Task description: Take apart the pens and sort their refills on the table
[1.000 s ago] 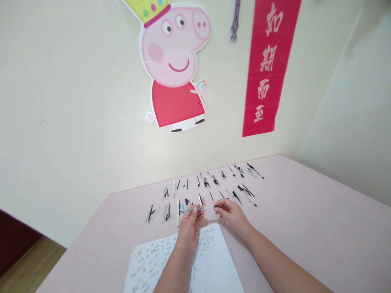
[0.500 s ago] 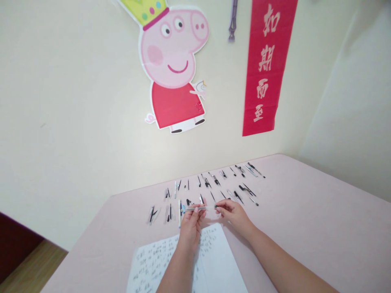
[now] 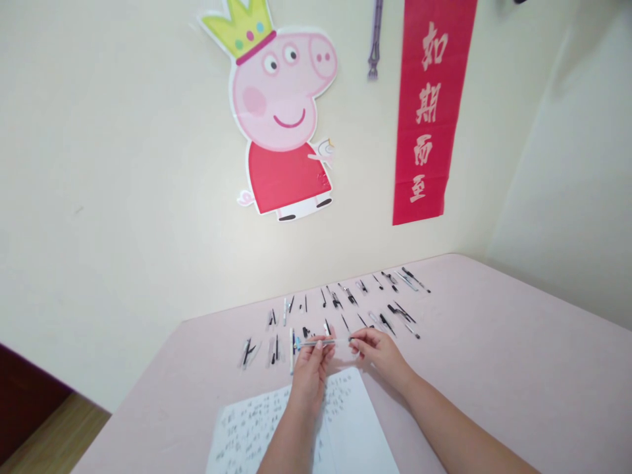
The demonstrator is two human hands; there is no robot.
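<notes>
My left hand [image 3: 311, 372] is closed around a slim pen [image 3: 323, 342], held level above the table, with a light-blue part at its left end. My right hand [image 3: 379, 354] pinches a small black pen part [image 3: 351, 339] at the right end of the same line. Between the two hands shows a pale, see-through stretch; whether it joins both pieces I cannot tell. Just beyond my hands lie several pen parts, among them a black stick [image 3: 345, 322]. A white and blue pen [image 3: 291, 352] lies left of my left hand.
A sheet with handwriting [image 3: 257, 428] lies under my forearms on the pink table [image 3: 494, 368]. Two rows of taken-apart pens, caps and clear barrels stretch toward the wall, including a black cap [image 3: 352, 297]. On the wall hang a cartoon pig cutout [image 3: 289, 174] and a red banner [image 3: 422, 204].
The whole view has tilted up slightly, so everything sits a little lower. Both hands keep nearly the same hold and place over the table.
</notes>
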